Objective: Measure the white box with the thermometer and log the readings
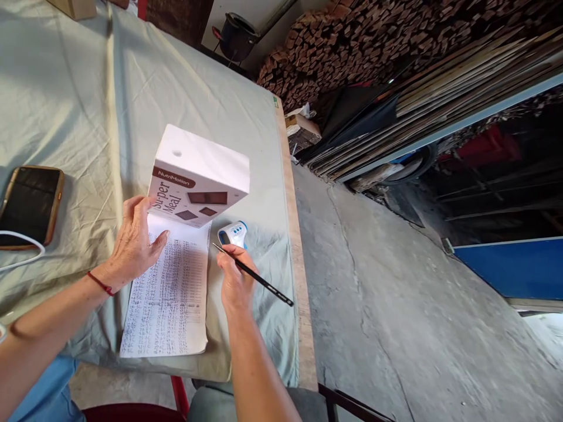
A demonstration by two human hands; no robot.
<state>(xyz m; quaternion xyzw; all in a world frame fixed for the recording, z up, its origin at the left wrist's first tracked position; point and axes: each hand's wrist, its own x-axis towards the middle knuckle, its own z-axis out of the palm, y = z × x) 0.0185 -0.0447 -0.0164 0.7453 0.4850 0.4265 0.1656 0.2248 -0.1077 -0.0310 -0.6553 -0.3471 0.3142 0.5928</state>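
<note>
A white box [201,155] printed "NutriMotion Super Meal" stands on the cloth at the far end of a sheet of paper [162,316]. Dense handwriting covers much of that sheet. My left hand [138,240] has its fingertips against the box's lower left edge, thumb spread away over the paper. In my right hand [235,269] is a slim black pen [268,285], slanted, its tip pointing up and left and off the paper. Just beyond that hand lies a white and blue infrared thermometer [234,233], partly hidden by the hand.
A phone [33,199] with a white cable [24,237] lies at the left on the pale green tablecloth [70,88]. The table's wooden edge [292,217] runs along the right, above a concrete floor [360,293]. Stacked wood [334,50] and a dark pot [237,36] stand beyond.
</note>
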